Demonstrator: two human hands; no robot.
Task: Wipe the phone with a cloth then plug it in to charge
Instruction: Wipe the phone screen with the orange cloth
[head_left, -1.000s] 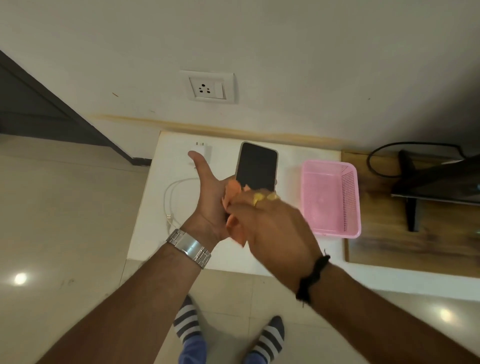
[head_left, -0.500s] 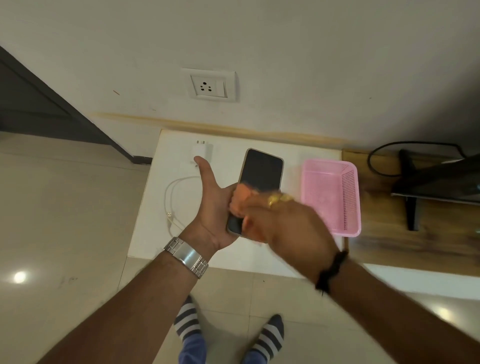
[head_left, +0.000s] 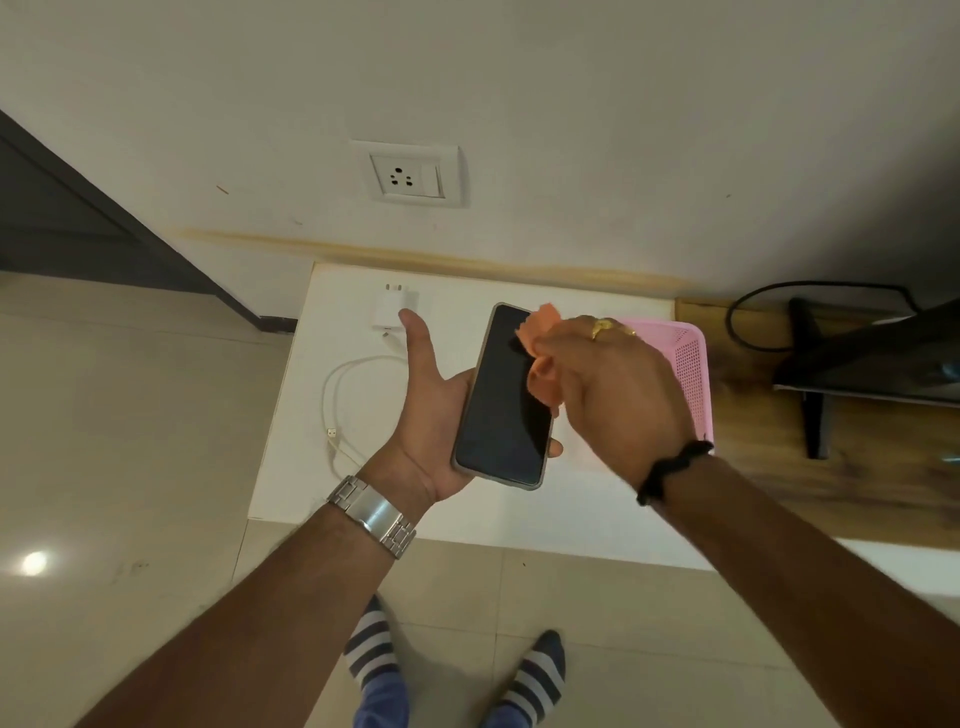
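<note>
Orange cloth (head_left: 543, 345) on phone (head_left: 504, 395), right hand (head_left: 613, 384) wiping

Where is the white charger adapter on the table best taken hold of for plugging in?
Probably by the two long flat sides of the white charger adapter, coming from above. It lies flat on the white table with its pins toward the wall socket and the cable leaving the near end, so both ends stay free.

Pink basket (head_left: 693, 364) largely covered by right hand (head_left: 613, 395). Phone (head_left: 506, 395) underside and left-hand (head_left: 431, 415) fingers hidden beneath it. Dark stand (head_left: 862, 358) cut off at right edge.
</note>
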